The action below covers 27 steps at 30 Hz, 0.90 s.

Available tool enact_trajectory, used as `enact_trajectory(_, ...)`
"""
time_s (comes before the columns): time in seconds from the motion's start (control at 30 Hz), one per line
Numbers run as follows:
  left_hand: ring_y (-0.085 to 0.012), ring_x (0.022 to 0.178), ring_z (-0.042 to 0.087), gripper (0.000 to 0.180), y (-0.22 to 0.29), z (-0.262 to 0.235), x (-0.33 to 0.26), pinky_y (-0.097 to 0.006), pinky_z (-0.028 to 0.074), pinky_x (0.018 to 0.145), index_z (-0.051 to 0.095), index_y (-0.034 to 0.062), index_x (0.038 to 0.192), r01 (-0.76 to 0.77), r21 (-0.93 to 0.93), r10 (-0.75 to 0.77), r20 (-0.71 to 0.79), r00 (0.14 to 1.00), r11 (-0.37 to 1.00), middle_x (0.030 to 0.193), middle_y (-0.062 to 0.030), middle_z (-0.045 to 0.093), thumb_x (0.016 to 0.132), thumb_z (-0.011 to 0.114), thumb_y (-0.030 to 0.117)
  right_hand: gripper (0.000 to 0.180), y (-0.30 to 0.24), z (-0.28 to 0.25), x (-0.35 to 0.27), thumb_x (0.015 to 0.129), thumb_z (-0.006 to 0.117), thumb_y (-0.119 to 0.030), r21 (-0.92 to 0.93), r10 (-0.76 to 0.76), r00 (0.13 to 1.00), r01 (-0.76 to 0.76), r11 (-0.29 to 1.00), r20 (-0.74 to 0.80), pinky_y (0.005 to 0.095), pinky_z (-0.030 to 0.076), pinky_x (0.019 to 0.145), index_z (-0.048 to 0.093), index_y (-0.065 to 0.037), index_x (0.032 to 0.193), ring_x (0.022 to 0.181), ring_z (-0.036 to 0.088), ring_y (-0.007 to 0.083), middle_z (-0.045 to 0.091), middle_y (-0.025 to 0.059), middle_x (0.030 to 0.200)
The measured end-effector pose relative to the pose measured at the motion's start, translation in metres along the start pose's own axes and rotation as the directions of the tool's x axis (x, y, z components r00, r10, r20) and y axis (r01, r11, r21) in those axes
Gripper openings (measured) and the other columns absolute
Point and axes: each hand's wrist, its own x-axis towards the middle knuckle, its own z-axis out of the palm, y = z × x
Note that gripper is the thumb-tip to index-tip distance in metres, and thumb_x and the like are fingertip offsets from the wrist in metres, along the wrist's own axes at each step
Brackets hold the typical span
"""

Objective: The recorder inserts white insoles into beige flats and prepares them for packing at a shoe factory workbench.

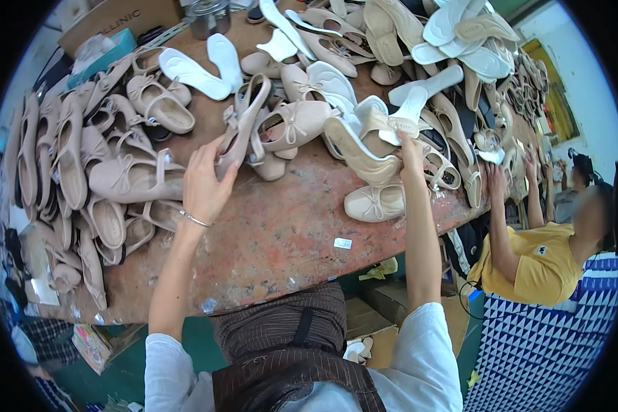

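On the left of the bench, my left hand (207,184) has its thumb and fingers closed round one end of a beige flat shoe (243,130), which stands tilted on its side. Beside it lies another beige shoe with a bow (299,125). My right hand (412,155) pinches the end of an insole (406,122), white with a beige heel part. Just left of that hand are loose beige insoles (353,151). Below them sits a beige shoe with a bow (375,204). The right fingertips are partly hidden by the insole.
Piled beige shoes (69,154) cover the bench's left end. White insoles (198,74) lie farther back, with more stacked insoles (463,38) at back right. A glass jar (209,19) and cardboard box (120,26) stand behind. A co-worker in a yellow shirt (532,264) reaches in from the right.
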Motion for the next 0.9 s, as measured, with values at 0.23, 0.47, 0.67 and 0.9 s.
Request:
enact_trajectory(0.23,-0.0216,0.067,0.051,0.017,0.021,-0.034,-0.009,-0.032,0.04,0.063,0.056,0.0018,0.078,0.081,-0.105,-0.068,0.124,0.99,0.991,0.068,-0.0091,0.052,0.086,0.067,0.012,0.05,-0.007,0.009,-0.101,0.09,0.062,-0.01,-0.54,-0.826,0.552,0.663,0.519,-0.116,0.0426,0.045,0.097,0.047,0.01,0.133,0.114,0.059,0.0352,0.059,0.026,0.123)
enact_trajectory(0.47,-0.0032,0.064,0.045,0.018,0.098,-0.111,-0.14,-0.022,0.037,0.058,0.054,0.0011,0.076,0.639,-0.34,-0.59,0.247,0.768,0.69,0.066,0.0031,0.051,0.091,0.063,0.005,0.063,0.04,0.07,-0.168,0.077,0.075,-0.029,-0.54,-0.472,0.521,0.835,0.107,0.711,0.0521,0.03,0.114,0.056,-0.007,0.133,0.134,0.043,0.0361,0.052,0.0173,0.139)
enact_trajectory(0.67,-0.0115,0.06,0.052,0.019,0.089,-0.055,-0.192,-0.03,0.043,0.055,0.061,-0.001,0.098,0.577,-0.33,-0.459,0.372,0.807,0.747,0.067,-0.0067,0.058,0.089,0.069,0.014,0.014,0.02,0.082,-0.162,0.082,0.059,0.001,-0.384,-0.615,0.422,0.901,0.203,0.666,0.0464,0.047,0.096,0.062,-0.002,0.096,0.092,0.063,0.0358,0.068,0.0144,0.098)
enact_trajectory(0.9,-0.0419,0.126,0.051,0.071,0.095,0.02,-0.164,-0.043,0.041,0.108,0.035,-0.0072,0.145,0.194,-0.255,-0.085,0.383,0.92,0.947,0.139,-0.0291,0.049,0.088,0.069,0.018,0.047,0.03,0.067,-0.178,0.081,0.063,-0.001,-0.511,-0.372,0.505,0.855,0.09,0.779,0.0477,0.037,0.111,0.055,-0.004,0.127,0.134,0.045,0.0357,0.053,0.0175,0.138)
